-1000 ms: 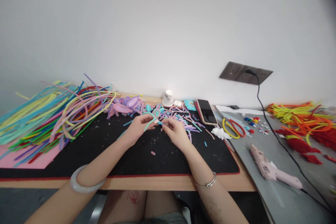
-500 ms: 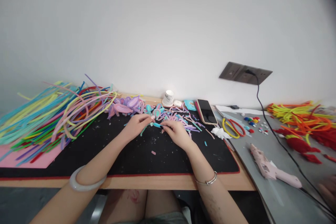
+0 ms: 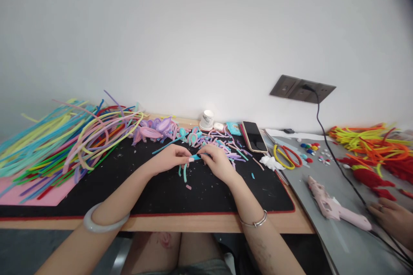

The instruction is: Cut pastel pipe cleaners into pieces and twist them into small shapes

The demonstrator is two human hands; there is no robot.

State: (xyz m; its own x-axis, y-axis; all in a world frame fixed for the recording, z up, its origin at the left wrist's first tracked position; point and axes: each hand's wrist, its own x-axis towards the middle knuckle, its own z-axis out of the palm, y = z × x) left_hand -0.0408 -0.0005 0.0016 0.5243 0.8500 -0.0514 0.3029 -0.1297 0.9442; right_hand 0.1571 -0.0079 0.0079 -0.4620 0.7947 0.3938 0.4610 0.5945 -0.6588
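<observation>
Both of my hands are close together above the black mat (image 3: pixel 129 197). My left hand (image 3: pixel 169 157) pinches a blue pipe cleaner (image 3: pixel 195 157) between thumb and fingers. My right hand (image 3: pixel 217 161) grips the same piece from the other side, its fingertips almost meeting the left ones. Two teal pipe cleaner ends (image 3: pixel 185 174) hang below my left fingers. How the blue and teal parts join is hidden by the fingers. Just beyond my hands lies a heap of cut pipe cleaner pieces (image 3: pixel 222 139) in purple, pink and teal.
Long pipe cleaners (image 3: pixel 80 137) pile up at left. Behind stand a paper cup (image 3: pixel 207 119) and a phone (image 3: pixel 254 136). Scissors (image 3: pixel 284 157), a pink glue gun (image 3: pixel 337 210) with its cord, and red and orange pipe cleaners (image 3: pixel 374 142) lie right. Another person's hand (image 3: pixel 392 217) is at the right edge.
My left hand has shifted slightly down and nearer the right one, its thumb now over the blue piece. Teal ends now hang lower. The other person's hand has come further into view.
</observation>
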